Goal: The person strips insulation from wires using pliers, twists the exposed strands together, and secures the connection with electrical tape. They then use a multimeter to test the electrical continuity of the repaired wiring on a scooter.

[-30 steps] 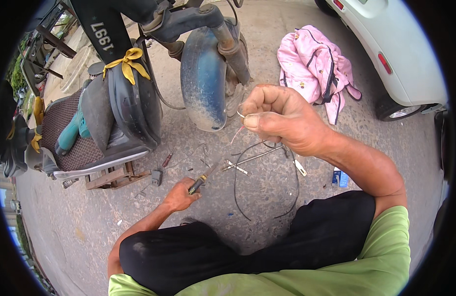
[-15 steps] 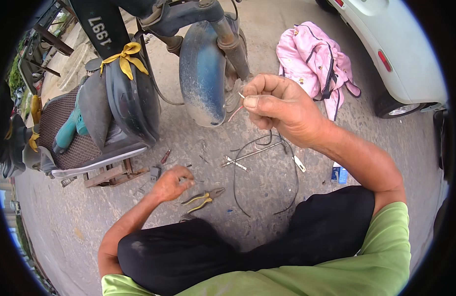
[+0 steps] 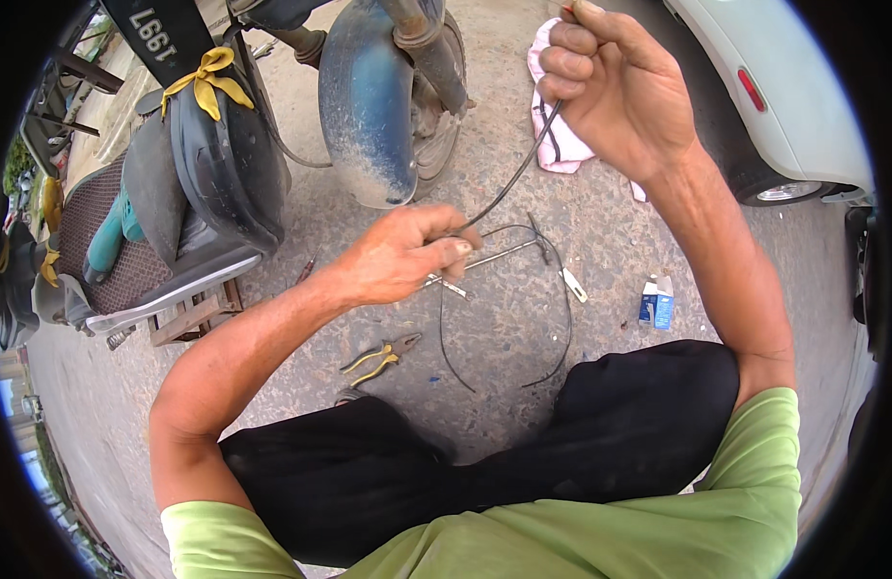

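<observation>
My left hand [image 3: 407,253] pinches a black cable [image 3: 515,183]; my right hand [image 3: 631,96], farther forward, is curled around it too. Yellow-handled pliers [image 3: 397,350] lie on the pavement [image 3: 504,338].

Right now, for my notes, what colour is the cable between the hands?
The cable is black, clearest in the head view.
</observation>
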